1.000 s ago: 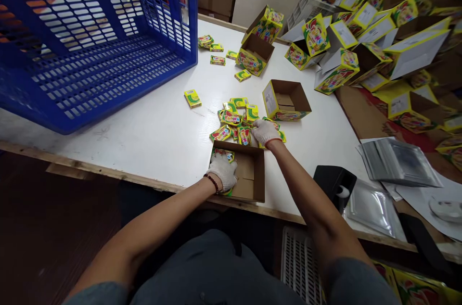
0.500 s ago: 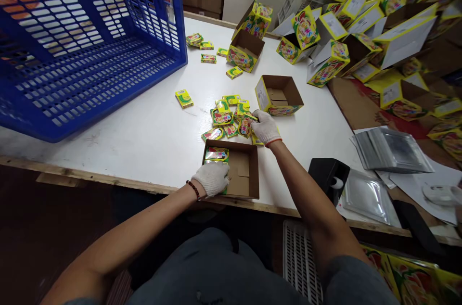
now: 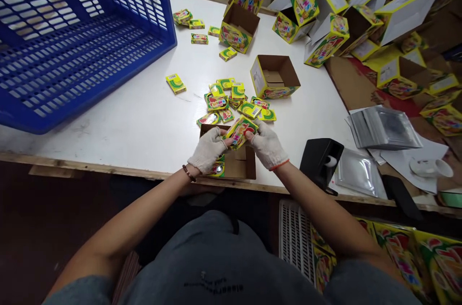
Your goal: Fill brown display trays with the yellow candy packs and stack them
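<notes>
Both hands wear white knit gloves with bare fingertips. Between them is a small yellow-green printed packet (image 3: 241, 133), tilted above an open cardboard box (image 3: 245, 163) at the table's front edge. My left hand (image 3: 208, 149) grips the packet's left end, and my right hand (image 3: 267, 145) has the other end between thumb and fingers. Inside the box, packets (image 3: 217, 168) line the left side, partly covered by my left hand; brown card shows at the right. Just beyond lies a loose pile of similar packets (image 3: 217, 102).
A large blue plastic crate (image 3: 144, 62) stands at left. An open display box (image 3: 276, 79) sits behind the pile, another (image 3: 238, 31) farther back. Many printed boxes (image 3: 328, 40) crowd the right. A black tape dispenser (image 3: 319, 163) and clear plastic sleeves (image 3: 384, 127) lie at front right.
My right hand has come from the pile toward me with a packet. My left hand has risen out of the box and now holds that packet too. The camera view has shifted slightly.
</notes>
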`<action>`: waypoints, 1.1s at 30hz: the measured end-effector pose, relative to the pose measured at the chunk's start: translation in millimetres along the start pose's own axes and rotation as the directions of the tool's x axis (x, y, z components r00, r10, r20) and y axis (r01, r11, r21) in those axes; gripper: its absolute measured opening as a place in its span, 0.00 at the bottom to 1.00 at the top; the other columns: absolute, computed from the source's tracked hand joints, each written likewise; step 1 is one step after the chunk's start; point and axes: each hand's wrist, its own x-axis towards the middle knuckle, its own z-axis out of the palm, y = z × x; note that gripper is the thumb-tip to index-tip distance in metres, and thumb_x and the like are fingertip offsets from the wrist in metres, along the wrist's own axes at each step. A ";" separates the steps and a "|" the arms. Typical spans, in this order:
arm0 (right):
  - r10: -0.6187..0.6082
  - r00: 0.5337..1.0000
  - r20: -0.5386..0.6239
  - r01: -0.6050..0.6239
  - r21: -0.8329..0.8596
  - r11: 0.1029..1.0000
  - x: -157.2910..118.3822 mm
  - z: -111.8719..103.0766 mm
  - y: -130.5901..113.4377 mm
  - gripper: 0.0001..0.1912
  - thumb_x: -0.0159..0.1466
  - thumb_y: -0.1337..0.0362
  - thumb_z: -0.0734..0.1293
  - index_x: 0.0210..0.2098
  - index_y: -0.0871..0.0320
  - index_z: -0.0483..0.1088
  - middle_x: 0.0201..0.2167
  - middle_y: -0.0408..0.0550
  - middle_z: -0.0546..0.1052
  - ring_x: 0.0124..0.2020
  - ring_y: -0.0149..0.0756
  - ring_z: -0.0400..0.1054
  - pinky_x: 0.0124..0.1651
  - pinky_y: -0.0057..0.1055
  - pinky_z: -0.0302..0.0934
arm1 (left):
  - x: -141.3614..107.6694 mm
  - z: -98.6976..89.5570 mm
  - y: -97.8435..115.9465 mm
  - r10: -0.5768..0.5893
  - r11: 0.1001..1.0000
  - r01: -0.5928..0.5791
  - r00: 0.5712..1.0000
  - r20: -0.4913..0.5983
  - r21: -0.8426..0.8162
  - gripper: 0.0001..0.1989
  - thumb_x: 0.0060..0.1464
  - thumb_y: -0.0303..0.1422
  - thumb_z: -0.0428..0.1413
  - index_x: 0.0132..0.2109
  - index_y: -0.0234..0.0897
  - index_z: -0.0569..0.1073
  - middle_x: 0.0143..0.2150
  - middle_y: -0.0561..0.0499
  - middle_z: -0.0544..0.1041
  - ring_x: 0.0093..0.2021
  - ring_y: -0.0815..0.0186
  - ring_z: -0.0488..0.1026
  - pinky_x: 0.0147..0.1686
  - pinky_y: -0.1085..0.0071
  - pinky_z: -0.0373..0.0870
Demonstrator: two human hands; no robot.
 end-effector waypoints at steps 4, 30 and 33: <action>0.058 0.943 0.326 0.124 -0.510 0.851 16.3 -2.8 -19.0 0.24 0.59 0.65 0.64 0.55 0.59 0.68 0.43 0.49 0.77 0.41 0.38 0.71 0.43 0.32 0.66 | -24.4 -14.0 -1.0 0.133 0.624 -0.208 0.978 0.161 0.753 0.11 0.64 0.35 0.49 0.43 0.37 0.74 0.41 0.45 0.78 0.43 0.57 0.76 0.44 0.62 0.72; 0.615 0.615 0.494 0.359 -0.869 0.340 10.0 54.2 10.6 0.15 0.63 0.67 0.67 0.49 0.55 0.76 0.48 0.56 0.79 0.48 0.46 0.75 0.44 0.34 0.68 | 127.1 -93.9 -24.4 0.027 0.240 -0.240 0.970 0.240 0.941 0.21 0.53 0.32 0.56 0.54 0.32 0.72 0.48 0.36 0.77 0.45 0.52 0.76 0.44 0.61 0.71; 0.368 0.817 0.445 0.255 -0.850 0.462 24.7 36.5 -12.2 0.11 0.66 0.65 0.63 0.46 0.56 0.75 0.45 0.51 0.78 0.46 0.40 0.73 0.45 0.31 0.65 | 111.3 -101.6 -17.3 0.113 0.210 -0.178 0.981 0.157 0.961 0.26 0.52 0.35 0.57 0.57 0.31 0.69 0.49 0.35 0.76 0.47 0.50 0.74 0.46 0.59 0.71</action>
